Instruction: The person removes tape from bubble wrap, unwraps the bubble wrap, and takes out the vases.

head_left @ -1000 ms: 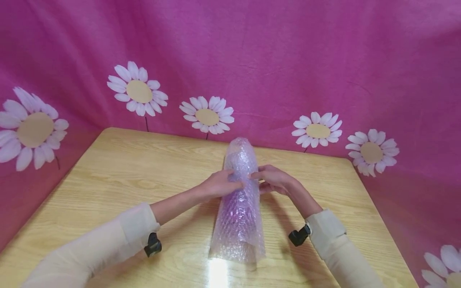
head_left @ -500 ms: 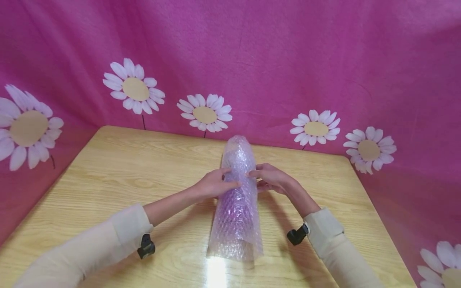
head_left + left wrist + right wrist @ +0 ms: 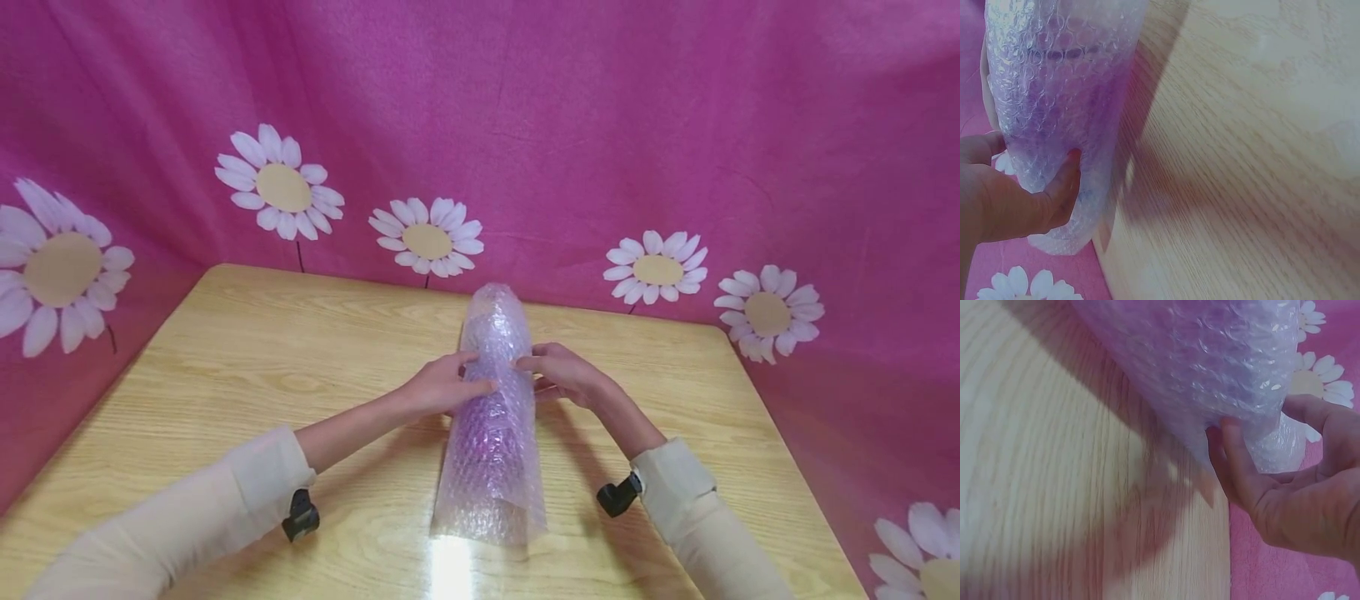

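A purple-tinted bubble-wrap bundle (image 3: pixel 495 425) is laid lengthwise on a wooden worktop (image 3: pixel 322 342), its wider end nearest. Farther along, its left side is gripped by the left hand (image 3: pixel 444 385), its right by the right hand (image 3: pixel 568 375). A pink daisy-printed cloth (image 3: pixel 525 133) is seen behind.

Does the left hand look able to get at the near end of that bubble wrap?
Probably yes: the left hand holds the bubble wrap farther along, and nothing seems to block the way to its near end.

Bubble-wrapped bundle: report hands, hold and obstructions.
Left hand, right hand: gripping opposite sides. Bubble-wrapped bundle: between them, purple showing through. Nothing visibly in the way.
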`<state>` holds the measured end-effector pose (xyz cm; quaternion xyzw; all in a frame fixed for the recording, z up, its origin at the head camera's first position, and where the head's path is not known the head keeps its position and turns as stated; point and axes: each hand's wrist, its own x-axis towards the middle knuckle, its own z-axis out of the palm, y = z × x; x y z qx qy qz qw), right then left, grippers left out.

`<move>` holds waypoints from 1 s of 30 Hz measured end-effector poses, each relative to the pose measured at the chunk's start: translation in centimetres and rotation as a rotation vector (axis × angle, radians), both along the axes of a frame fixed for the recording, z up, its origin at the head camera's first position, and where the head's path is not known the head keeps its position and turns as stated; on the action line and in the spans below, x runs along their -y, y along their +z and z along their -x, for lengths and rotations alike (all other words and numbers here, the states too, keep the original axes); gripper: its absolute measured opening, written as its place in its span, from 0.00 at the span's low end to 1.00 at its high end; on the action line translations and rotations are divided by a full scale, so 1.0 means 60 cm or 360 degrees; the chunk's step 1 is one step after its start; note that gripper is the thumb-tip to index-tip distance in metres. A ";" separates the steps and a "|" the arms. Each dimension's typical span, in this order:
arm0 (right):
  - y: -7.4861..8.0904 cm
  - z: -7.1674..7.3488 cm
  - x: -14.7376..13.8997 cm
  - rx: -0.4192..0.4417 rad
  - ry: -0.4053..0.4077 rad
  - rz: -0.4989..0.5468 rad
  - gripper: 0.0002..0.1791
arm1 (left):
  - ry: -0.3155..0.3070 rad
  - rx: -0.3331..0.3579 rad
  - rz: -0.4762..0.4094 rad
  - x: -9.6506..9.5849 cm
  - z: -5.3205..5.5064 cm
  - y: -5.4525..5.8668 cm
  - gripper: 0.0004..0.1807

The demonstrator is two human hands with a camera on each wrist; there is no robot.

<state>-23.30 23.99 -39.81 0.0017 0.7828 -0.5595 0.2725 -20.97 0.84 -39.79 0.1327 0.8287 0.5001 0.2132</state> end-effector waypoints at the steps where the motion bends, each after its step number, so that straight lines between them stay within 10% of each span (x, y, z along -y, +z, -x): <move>1: 0.000 -0.001 0.001 -0.0016 -0.0002 -0.0010 0.32 | 0.0000 -0.0004 0.0003 0.000 0.000 0.000 0.40; 16: 0.000 -0.037 0.025 -0.0362 -0.0200 -0.0177 0.39 | 0.0012 -0.0059 0.0019 -0.001 -0.006 0.002 0.40; 30: 0.021 -0.101 0.039 -0.0967 0.0049 -0.0527 0.27 | -0.0020 -0.0150 0.0061 0.001 -0.006 0.002 0.40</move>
